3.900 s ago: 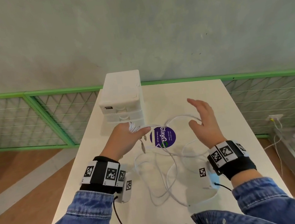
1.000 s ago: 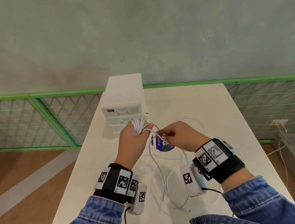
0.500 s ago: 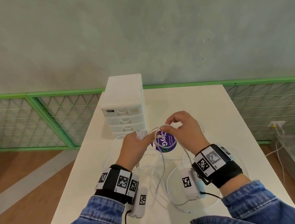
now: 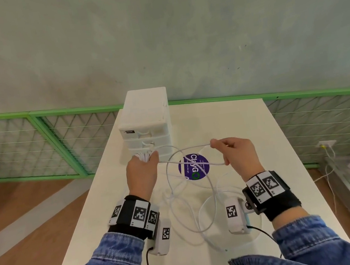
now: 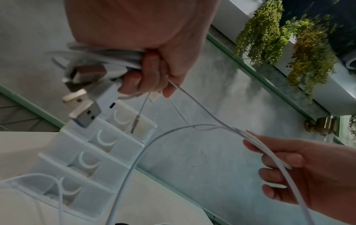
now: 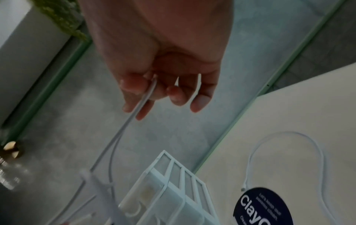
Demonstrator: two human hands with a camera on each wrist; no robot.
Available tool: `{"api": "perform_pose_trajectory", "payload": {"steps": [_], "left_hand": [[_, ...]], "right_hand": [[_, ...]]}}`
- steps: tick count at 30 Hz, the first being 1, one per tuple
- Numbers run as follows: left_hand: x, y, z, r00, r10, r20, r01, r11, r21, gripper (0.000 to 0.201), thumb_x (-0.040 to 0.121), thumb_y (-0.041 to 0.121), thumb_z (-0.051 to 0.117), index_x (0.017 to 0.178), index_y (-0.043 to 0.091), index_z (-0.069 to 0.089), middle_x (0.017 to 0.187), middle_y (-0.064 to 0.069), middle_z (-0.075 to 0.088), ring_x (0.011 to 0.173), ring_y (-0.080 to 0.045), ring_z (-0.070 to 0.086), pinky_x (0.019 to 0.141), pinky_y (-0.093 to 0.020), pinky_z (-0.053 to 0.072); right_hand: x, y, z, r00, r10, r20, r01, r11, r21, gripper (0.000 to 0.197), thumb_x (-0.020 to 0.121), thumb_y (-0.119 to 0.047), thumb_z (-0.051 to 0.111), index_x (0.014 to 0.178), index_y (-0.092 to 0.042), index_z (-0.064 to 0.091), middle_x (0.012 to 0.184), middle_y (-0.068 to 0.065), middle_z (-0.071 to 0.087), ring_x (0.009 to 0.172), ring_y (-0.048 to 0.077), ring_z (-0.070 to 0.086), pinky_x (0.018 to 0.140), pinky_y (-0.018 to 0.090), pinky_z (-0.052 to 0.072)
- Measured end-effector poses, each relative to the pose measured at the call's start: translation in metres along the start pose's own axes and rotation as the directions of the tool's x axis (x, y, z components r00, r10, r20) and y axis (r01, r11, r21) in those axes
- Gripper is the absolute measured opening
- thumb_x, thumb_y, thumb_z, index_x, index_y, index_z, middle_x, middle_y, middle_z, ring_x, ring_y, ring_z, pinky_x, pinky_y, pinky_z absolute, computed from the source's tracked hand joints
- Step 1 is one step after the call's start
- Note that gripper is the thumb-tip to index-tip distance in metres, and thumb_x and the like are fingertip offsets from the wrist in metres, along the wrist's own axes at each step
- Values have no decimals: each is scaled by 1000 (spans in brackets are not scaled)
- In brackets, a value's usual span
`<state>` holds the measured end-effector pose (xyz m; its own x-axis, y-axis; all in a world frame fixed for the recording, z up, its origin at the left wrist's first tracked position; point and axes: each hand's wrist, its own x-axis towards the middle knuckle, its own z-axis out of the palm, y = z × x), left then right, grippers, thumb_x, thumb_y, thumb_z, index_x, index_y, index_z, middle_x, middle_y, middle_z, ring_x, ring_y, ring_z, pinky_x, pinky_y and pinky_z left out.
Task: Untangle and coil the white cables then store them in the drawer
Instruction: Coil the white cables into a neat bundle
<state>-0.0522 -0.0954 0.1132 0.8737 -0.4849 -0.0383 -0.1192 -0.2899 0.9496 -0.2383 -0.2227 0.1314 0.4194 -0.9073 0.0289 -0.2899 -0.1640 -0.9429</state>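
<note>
The right hand (image 4: 239, 157), pinching a white cable (image 4: 191, 149), has drawn away from the left hand (image 4: 142, 177), which still grips the coiled bundle (image 5: 108, 56).

Indoor commercial or café-style premises, not a home. Evidence: a plain white table (image 4: 224, 125) against a bare grey plaster wall (image 4: 177, 31), green-framed wire mesh panels (image 4: 25, 144), a planter of trailing greenery (image 5: 300, 39), a wooden floor (image 4: 24, 220) and a branded round sticker (image 4: 194, 167) on the table.

drawer unit (image 4: 145, 123) behind sticker (image 4: 194, 167), on table (image 4: 247, 126)
</note>
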Motion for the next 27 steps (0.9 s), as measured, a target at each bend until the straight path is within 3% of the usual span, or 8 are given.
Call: {"api": "perform_pose_trajectory", "payload": {"steps": [4,6,11,14,18,22,24,27], "left_hand": [[3,-2,-8,999,1,-45,-1,1000,-12,44,89,24,63,60,10,34,58,-1,37,55,-15,33,51,-25,30],[3,-8,-10,999,-7,-49,6,1000,-21,48,90,24,62,57,12,29,57,0,35,54,-14,31,51,-27,30],[8,-21,-15,993,-81,-88,76,996,-49,45,89,23,63,57,11,33,57,-1,37,54,-15,34,52,-27,31],[7,-27,-16,995,-80,-57,78,996,-31,47,89,19,62,57,12,29,57,-1,34,54,-13,31,53,-27,31],[1,-34,-13,999,-42,-17,42,999,19,49,89,17,63,57,13,26,55,0,32,52,-13,28,50,-22,29],[2,-30,-19,998,-13,-54,14,1000,12,49,88,17,63,55,14,27,54,1,34,52,-11,31,53,-24,32],[1,-25,-22,995,4,-102,-3,1000,8,49,89,18,63,56,13,27,54,0,33,52,-12,31,47,-16,31],[1,-20,-25,988,-16,-152,8,999,-54,44,88,25,63,59,11,33,58,-1,39,60,-17,39,57,-27,38]], "right_hand": [[4,1,-5,997,83,-1,-76,926,371,42,96,-32,48,58,-14,46,48,-4,39,53,14,38,69,29,43],[1,-3,-6,996,35,87,-69,901,429,50,97,-36,44,52,-15,36,46,-3,30,56,20,32,66,27,43],[-3,0,-3,982,-16,186,-96,810,578,37,95,-34,39,77,-9,58,46,-5,45,63,21,42,70,29,34],[2,3,-7,993,-7,114,-90,568,818,23,96,-25,35,86,-16,53,85,-2,71,89,14,66,83,31,45],[3,-2,-6,999,25,47,-53,458,887,13,91,-23,44,90,-21,57,125,2,55,126,17,48,98,34,46],[-1,7,-10,976,6,-218,50,968,247,20,96,-25,50,108,-31,64,154,4,24,140,0,18,114,30,21],[2,22,-13,959,-18,-284,-40,980,-196,41,89,-47,54,126,-30,56,159,5,4,145,9,8,118,39,6],[2,41,-14,959,77,-271,-227,782,-581,72,84,-69,40,142,-26,38,159,7,-5,146,15,-6,113,53,-7]]}}
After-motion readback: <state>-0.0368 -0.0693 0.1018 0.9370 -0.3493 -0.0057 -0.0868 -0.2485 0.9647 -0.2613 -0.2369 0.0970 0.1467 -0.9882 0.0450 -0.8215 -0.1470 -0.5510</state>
